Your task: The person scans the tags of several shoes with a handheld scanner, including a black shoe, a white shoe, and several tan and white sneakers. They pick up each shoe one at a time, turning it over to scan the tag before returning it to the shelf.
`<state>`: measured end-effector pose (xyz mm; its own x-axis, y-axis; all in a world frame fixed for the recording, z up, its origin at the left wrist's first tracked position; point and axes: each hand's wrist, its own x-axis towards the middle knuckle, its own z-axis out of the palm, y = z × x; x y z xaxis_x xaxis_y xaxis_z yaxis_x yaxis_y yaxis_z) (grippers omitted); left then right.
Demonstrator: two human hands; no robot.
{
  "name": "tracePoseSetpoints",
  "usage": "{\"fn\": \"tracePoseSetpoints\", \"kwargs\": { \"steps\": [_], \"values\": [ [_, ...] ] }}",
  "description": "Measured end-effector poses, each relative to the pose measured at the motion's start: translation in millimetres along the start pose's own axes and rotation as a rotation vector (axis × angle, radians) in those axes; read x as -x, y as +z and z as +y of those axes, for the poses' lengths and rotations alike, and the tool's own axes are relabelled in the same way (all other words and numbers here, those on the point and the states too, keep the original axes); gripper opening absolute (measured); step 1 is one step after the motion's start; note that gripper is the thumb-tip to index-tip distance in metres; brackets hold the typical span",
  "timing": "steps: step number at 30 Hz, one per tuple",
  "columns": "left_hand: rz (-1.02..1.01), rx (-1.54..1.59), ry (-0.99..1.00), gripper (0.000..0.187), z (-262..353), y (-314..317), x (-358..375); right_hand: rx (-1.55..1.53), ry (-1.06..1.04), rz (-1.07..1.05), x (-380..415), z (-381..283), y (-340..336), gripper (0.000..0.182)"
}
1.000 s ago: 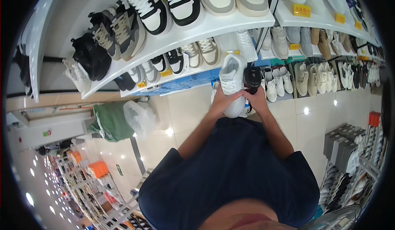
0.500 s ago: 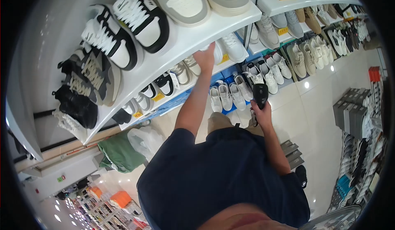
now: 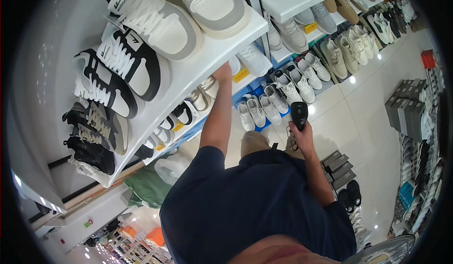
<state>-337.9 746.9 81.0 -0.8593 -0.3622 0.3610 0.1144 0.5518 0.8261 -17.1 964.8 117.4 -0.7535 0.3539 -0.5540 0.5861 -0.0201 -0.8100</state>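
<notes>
My left hand (image 3: pixel 222 71) reaches under the edge of the upper white shelf (image 3: pixel 214 56), beside a white shoe (image 3: pixel 234 66) on the shelf below. Its fingers are hidden there, so any hold on the shoe cannot be made out. Lower right, my right hand (image 3: pixel 302 134) is wrapped round the handle of a black handheld scanner (image 3: pixel 299 114), its head pointing up and away from me. A thin dark strap hangs beside that hand. Another white shoe (image 3: pixel 254 58) stands to the right of my left hand, behind a yellow label (image 3: pixel 241 75).
Large white, grey and black sneakers (image 3: pixel 160 23) stand on the upper shelf. White shoes (image 3: pixel 271 108) line the low blue rack. Grey shoe boxes (image 3: pixel 339 169) lie on the floor at right, with more boxes (image 3: pixel 406 108) farther off. A green bag (image 3: pixel 147 186) is at lower left.
The view has shifted, with the upper shelf's sneakers now nearer and larger. My left hand sits slightly lower left in view, deeper under the shelf edge. The scanner remains in my right hand.
</notes>
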Motion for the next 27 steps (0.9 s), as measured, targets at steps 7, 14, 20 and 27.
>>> {"fn": "tracePoseSetpoints", "kwargs": {
  "steps": [7,14,20,27],
  "values": [
    [0.026,0.108,0.086,0.066,-1.8,8.8,-0.7,-0.054,-0.098,-0.007,-15.2,-2.5,-12.9,0.032],
    [0.049,-0.214,0.123,0.081,17.1,5.0,3.7,-0.076,-0.098,-0.039,-26.3,-2.5,-21.3,0.035],
    [-0.001,-0.232,-0.169,0.102,-4.0,-0.5,74.9,-0.041,-0.147,-0.039,-42.2,1.9,-43.4,0.037],
    [-0.194,-0.418,-0.143,0.083,27.4,-38.5,261.2,-0.102,-0.181,-0.087,-66.7,-9.8,-100.9,0.038]
  ]
}}
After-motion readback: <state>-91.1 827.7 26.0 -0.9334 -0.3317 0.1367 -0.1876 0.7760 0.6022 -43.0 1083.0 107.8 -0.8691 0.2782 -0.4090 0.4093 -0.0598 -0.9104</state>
